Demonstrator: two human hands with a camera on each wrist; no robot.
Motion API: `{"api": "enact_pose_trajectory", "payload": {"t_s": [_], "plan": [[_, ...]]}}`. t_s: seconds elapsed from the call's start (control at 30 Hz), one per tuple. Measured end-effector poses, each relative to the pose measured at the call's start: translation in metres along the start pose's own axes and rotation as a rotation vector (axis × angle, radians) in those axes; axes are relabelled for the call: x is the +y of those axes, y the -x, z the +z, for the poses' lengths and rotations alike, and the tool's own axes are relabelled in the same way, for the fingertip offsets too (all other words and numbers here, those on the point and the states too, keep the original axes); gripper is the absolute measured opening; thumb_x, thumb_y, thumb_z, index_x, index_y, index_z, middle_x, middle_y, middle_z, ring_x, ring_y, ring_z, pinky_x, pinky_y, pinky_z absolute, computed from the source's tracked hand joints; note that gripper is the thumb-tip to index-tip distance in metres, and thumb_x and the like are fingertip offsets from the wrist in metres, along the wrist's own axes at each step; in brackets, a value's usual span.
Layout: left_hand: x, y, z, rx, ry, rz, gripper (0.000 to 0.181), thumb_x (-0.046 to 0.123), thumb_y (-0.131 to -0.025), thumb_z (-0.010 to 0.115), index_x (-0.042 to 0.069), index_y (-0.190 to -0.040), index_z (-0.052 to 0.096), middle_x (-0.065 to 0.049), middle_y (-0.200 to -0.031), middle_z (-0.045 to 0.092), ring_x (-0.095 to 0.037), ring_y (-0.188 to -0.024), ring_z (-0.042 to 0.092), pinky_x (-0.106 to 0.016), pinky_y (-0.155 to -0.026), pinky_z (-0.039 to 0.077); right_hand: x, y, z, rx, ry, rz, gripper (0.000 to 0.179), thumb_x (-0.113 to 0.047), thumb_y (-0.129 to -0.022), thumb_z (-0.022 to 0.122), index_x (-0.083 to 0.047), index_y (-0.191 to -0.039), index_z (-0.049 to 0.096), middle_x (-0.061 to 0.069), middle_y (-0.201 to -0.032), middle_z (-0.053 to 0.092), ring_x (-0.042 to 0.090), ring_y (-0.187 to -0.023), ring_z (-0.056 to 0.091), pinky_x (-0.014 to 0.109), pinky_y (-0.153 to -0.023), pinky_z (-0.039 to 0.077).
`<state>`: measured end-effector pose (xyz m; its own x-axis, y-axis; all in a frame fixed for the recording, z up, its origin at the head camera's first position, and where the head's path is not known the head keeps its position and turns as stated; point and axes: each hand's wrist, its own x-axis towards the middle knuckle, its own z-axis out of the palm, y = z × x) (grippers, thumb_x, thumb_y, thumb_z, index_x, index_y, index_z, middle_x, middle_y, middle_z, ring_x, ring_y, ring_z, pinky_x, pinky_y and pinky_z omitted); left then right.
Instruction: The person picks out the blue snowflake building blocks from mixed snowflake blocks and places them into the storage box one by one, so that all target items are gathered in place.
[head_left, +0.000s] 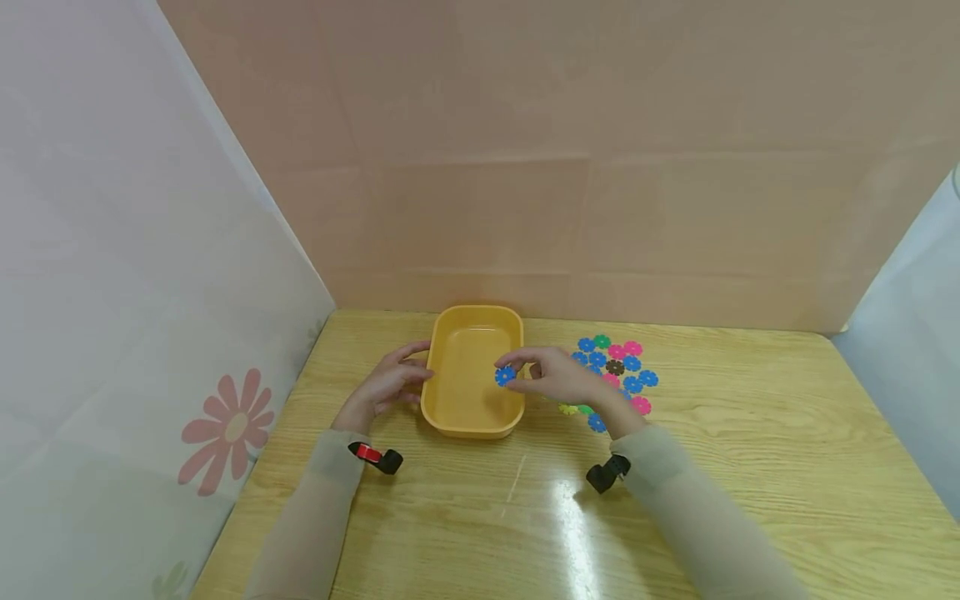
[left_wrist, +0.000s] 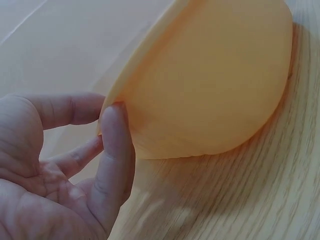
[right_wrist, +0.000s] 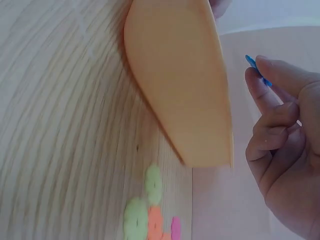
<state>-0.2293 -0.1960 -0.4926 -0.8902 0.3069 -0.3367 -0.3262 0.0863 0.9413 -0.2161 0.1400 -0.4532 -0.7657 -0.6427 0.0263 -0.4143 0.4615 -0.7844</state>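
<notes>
My right hand (head_left: 558, 375) pinches a blue flower-shaped plastic disc (head_left: 505, 377) between thumb and fingertips, over the right part of a yellow-orange plastic tray (head_left: 474, 432). In the right wrist view the blue disc (right_wrist: 258, 70) is seen edge-on, above the level of the tray's rim (right_wrist: 227, 100). The other fingers of that hand (right_wrist: 287, 135) are curled in. At the tray's left side my left hand (head_left: 390, 379) holds the rim, thumb and fingers at its edge, as the left wrist view shows of the hand (left_wrist: 65, 165). No discs show inside the tray.
Several loose flower discs (head_left: 632, 385) in blue, pink, green, yellow and brown lie on the wooden table (head_left: 750, 433) right of the tray, partly behind the right hand. A beige backdrop (head_left: 480, 208) rises behind the table, and a pale flower-printed sheet (head_left: 112, 292) hangs at left.
</notes>
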Motion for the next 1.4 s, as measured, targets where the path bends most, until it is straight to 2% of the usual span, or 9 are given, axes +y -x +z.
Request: {"api": "enact_pose_trajectory", "payload": {"t_s": [0.17,0.4,0.63,0.83,1.1,1.4], "plan": [[0.001,-0.002,-0.001,-0.006,0.012,-0.001,0.065,0.005,-0.097,0.066,0.016,-0.157,0.043,-0.016,-0.121,0.064,-0.024,-0.094,0.070,-0.037,-0.068,0.063,-0.010,-0.015,0.007,-0.042,0.016,-0.024,0.037,-0.025,-0.097,0.077,-0.015,-0.132,0.070,-0.008,-0.109,0.069,0.011,-0.057,0.047,0.027,-0.054,0.042],[0.001,-0.004,-0.002,0.002,0.002,-0.013,0.066,0.006,-0.097,0.066,0.017,-0.158,0.042,-0.016,-0.123,0.063,-0.025,-0.097,0.071,-0.038,-0.071,0.063,-0.018,-0.034,0.018,-0.113,-0.005,-0.069,0.036,-0.027,-0.098,0.075,-0.013,-0.131,0.071,-0.008,-0.110,0.071,0.013,-0.058,0.048,0.027,-0.056,0.044],[0.001,-0.003,-0.002,0.009,0.007,-0.006,0.063,0.005,-0.098,0.065,0.016,-0.156,0.044,-0.017,-0.124,0.063,-0.025,-0.100,0.071,-0.041,-0.072,0.063,-0.019,-0.052,0.032,-0.165,-0.038,-0.106,0.031,-0.023,-0.098,0.075,-0.013,-0.127,0.073,-0.009,-0.106,0.071,0.018,-0.066,0.055,0.026,-0.060,0.045],[0.001,-0.003,-0.001,0.001,0.015,-0.004,0.062,0.005,-0.099,0.064,0.015,-0.157,0.043,-0.018,-0.126,0.062,-0.025,-0.100,0.070,-0.040,-0.072,0.063,-0.017,-0.062,0.042,-0.200,-0.054,-0.110,0.031,-0.020,-0.098,0.075,-0.010,-0.128,0.072,-0.010,-0.105,0.072,0.025,-0.082,0.064,0.026,-0.062,0.046],[-0.001,-0.004,0.000,-0.005,0.004,-0.007,0.064,0.005,-0.099,0.064,0.016,-0.157,0.042,-0.018,-0.126,0.061,-0.024,-0.099,0.069,-0.038,-0.072,0.062,-0.016,-0.069,0.051,-0.232,-0.034,-0.100,0.028,-0.016,-0.098,0.074,-0.010,-0.125,0.072,-0.005,-0.105,0.073,0.012,-0.095,0.064,0.028,-0.072,0.049],[-0.004,-0.007,-0.001,-0.010,0.009,0.008,0.062,0.004,-0.099,0.064,0.016,-0.157,0.043,-0.017,-0.122,0.060,-0.024,-0.096,0.069,-0.036,-0.070,0.062,-0.010,-0.081,0.061,-0.290,-0.011,-0.054,0.027,-0.017,-0.096,0.077,-0.014,-0.123,0.074,-0.010,-0.101,0.073,0.008,-0.097,0.064,0.033,-0.089,0.051]]}}
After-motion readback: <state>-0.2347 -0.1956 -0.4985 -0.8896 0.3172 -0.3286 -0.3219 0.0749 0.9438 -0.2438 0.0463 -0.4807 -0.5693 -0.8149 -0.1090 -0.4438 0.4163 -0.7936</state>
